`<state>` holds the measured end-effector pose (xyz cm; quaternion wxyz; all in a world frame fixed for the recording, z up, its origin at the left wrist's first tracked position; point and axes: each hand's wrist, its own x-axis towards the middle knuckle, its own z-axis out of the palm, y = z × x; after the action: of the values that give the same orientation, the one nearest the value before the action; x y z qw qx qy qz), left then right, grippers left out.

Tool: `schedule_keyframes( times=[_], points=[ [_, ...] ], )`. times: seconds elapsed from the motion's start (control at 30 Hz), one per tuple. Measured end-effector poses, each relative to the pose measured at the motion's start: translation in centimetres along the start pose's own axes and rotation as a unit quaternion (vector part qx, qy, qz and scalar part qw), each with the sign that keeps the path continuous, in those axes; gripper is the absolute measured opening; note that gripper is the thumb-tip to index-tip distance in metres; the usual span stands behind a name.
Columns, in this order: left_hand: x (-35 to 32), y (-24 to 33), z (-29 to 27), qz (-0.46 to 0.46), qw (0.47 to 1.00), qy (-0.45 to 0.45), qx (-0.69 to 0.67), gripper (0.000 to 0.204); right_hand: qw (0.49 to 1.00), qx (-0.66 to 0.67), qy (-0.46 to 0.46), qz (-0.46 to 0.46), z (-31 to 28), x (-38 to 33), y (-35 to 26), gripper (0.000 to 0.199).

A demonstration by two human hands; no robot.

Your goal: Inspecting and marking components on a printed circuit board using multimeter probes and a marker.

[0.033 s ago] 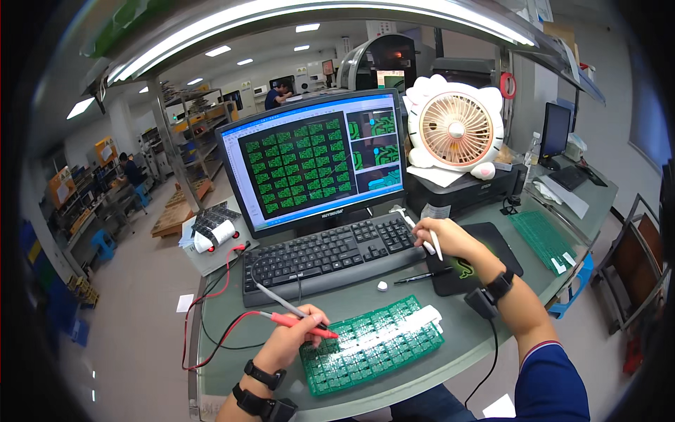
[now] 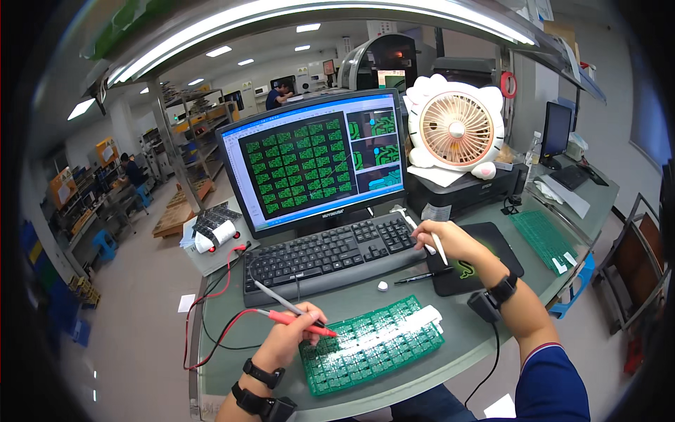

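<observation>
My left hand (image 2: 290,336) is closed round a red test probe (image 2: 302,323) and a grey-and-black probe (image 2: 281,298). The red probe's tip is at a green circuit board panel (image 2: 376,352), which carries many small repeated boards and a white label near its right end. My right hand (image 2: 450,243) grips a slim white pen (image 2: 439,248) beside the right end of the black keyboard (image 2: 330,254). Under that hand lies a dark mouse pad (image 2: 506,261). A monitor (image 2: 309,162) behind the keyboard displays green board layouts.
A white cat-shaped fan (image 2: 455,130) stands on a black printer (image 2: 464,191). Red and black leads run to a box (image 2: 211,243) at the left. A dark pen (image 2: 415,278) and a small white piece (image 2: 382,286) lie on the desk. Another green panel (image 2: 543,239) rests farther right.
</observation>
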<state>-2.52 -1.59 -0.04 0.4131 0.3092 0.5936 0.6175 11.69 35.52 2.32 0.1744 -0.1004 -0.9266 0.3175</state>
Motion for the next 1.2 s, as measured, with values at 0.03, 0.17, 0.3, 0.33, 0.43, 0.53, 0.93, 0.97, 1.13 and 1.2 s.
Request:
schedule_keyframes(
  times=[0.03, 0.17, 0.3, 0.33, 0.43, 0.53, 0.93, 0.97, 1.13, 1.2],
  points=[
    [0.1, 0.3, -0.2, 0.004, 1.000, 0.030, 0.000, 0.024, 0.997, 0.056, -0.002, -0.043, 0.0, -1.2, -0.9, 0.022],
    [1.8, 1.3, -0.8, 0.066, 0.994, 0.051, 0.065, 0.034, 0.996, 0.081, -0.049, 0.004, 0.3, -3.4, -3.2, 0.023],
    [4.4, 0.9, -1.4, 0.174, 0.958, 0.086, 0.210, 0.039, 0.996, 0.074, -0.027, -0.049, 1.0, -3.3, -2.1, 0.022],
    [5.0, 0.5, -1.5, 0.173, 0.958, 0.088, 0.212, 0.039, 0.995, 0.076, -0.027, -0.051, 1.1, -3.3, -1.9, 0.022],
    [5.5, -0.3, -1.8, 0.130, 0.960, 0.133, 0.209, 0.044, 0.996, 0.072, -0.012, -0.052, 1.2, -3.3, -1.6, 0.021],
    [5.2, -0.2, -1.9, 0.114, 0.962, 0.119, 0.218, 0.044, 0.994, 0.080, -0.007, -0.070, 1.2, -3.4, -1.8, 0.019],
    [3.2, 1.4, -0.9, 0.183, 0.976, 0.117, 0.019, 0.033, 0.993, 0.027, -0.007, -0.117, 1.9, -3.1, -0.8, 0.018],
    [2.8, 1.7, -0.7, 0.180, 0.976, 0.119, 0.011, 0.032, 0.991, 0.014, 0.003, -0.133, 1.9, -2.9, -0.6, 0.016],
    [2.1, 2.3, 0.5, 0.172, 0.978, 0.118, -0.024, 0.025, 0.988, -0.038, -0.012, -0.151, 1.8, -2.9, -0.2, 0.023],
    [2.1, 2.3, 0.7, 0.172, 0.980, 0.085, -0.050, 0.021, 0.986, -0.117, -0.042, -0.112, 1.6, -3.1, 0.2, 0.024]
  ],
)
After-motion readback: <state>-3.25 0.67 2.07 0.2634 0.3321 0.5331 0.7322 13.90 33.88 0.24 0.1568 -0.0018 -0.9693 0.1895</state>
